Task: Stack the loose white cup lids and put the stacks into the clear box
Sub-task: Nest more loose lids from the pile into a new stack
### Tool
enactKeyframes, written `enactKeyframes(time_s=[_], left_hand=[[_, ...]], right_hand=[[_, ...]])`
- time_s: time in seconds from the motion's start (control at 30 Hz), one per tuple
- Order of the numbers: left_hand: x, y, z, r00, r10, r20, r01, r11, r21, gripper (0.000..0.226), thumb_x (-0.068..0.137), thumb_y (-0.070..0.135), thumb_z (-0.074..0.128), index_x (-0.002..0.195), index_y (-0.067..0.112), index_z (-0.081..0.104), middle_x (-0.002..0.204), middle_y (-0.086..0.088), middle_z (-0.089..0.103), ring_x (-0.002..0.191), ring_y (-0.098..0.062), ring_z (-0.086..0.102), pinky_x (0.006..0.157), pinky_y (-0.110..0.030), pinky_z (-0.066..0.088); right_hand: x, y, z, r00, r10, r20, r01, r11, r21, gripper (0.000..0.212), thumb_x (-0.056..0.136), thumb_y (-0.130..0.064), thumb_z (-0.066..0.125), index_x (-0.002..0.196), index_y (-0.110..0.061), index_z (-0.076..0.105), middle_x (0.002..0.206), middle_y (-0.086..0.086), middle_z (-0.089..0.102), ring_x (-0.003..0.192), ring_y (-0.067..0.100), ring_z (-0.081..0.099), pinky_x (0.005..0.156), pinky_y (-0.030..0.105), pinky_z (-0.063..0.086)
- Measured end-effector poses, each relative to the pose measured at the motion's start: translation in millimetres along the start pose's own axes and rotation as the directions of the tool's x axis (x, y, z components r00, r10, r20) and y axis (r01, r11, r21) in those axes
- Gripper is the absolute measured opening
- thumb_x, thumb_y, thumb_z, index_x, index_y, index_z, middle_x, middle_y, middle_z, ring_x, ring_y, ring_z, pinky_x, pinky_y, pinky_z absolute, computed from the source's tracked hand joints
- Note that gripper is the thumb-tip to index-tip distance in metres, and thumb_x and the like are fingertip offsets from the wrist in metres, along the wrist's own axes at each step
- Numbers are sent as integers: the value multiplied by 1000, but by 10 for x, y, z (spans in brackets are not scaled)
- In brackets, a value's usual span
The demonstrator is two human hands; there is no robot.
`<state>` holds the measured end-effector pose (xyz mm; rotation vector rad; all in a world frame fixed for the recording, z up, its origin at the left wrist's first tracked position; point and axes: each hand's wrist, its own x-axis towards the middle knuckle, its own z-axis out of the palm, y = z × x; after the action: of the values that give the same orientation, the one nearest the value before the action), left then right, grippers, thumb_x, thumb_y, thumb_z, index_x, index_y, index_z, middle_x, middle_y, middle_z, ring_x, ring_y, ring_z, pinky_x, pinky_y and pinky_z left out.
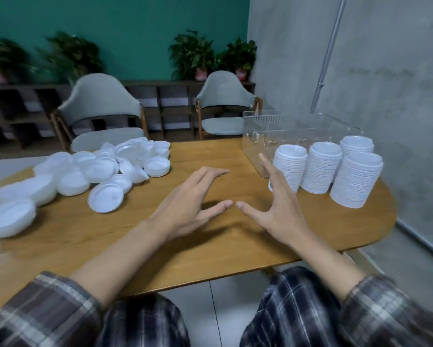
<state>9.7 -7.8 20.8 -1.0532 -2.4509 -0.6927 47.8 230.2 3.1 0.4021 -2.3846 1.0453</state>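
Both my hands hover empty over the counter (pixel 210 244), fingers (pixel 210 175) straight and spread, thumbs nearly tip to tip. My right hand (pixel 278 204) is the nearer one to the four upright stacks (pixel 321 169) of lids, which stand at about two o'clock from it. It is just beside the closest stack (pixel 291 169), though I cannot tell whether it touches. Each stack's long axis is vertical, so I judge a wrap round the side would suit. The clear box (pixel 256 136) sits behind them, toward twelve o'clock. The loose lids (pixel 105 169) lie heaped at ten o'clock from my left hand (pixel 187 206), well apart.
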Motion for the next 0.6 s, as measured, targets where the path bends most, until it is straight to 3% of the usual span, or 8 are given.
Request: enactKeyframes(time_s=[0.1,0.23,0.33,0.37,0.5,0.6], left_hand=[[-271,-271,-262,996,-75,-45,77,996,53,63,102,56,58,154,25,42,147,11,47,136,-6,47,110,-21,39],[-618,-640,-530,973,-196,-124,209,972,105,61,101,60,57,151,28,44,148,12,48,136,-14,48,116,-40,40],[-878,-884,-688,940,-281,-194,311,939,146,63,99,63,54,151,27,46,153,10,46,143,-16,43,121,-48,34],[-957,-961,-733,927,-304,-220,342,926,159,63,99,63,53,150,26,47,155,8,44,145,-16,42,123,-48,33],[-1221,-1277,-820,867,-426,-257,468,873,133,64,96,60,61,149,25,48,160,6,39,148,-16,38,121,-42,36],[-1332,-1490,-787,815,-529,-237,560,824,88,70,91,59,69,150,27,46,163,5,34,152,-14,33,123,-38,34]], right_hand=[[194,-214,349,998,-39,51,37,998,43,102,86,-47,82,163,-43,16,160,-19,33,146,-8,29,109,-1,17],[449,-474,798,991,-82,108,72,993,92,95,87,-44,81,162,-42,23,151,-23,37,134,-22,29,105,-3,18],[622,-647,1143,982,-108,155,90,989,118,89,89,-43,80,161,-41,27,153,-19,40,139,-11,34,114,11,23],[676,-693,1261,978,-118,173,98,987,124,88,89,-43,79,160,-41,28,154,-18,40,140,-8,34,114,14,24],[874,-797,1721,961,-165,220,137,981,138,80,88,-36,81,157,-30,39,152,-14,42,135,-8,34,105,-3,16],[1006,-817,2043,952,-169,257,135,980,144,73,88,-34,81,151,-26,47,149,-9,45,135,-2,40,107,1,21]])
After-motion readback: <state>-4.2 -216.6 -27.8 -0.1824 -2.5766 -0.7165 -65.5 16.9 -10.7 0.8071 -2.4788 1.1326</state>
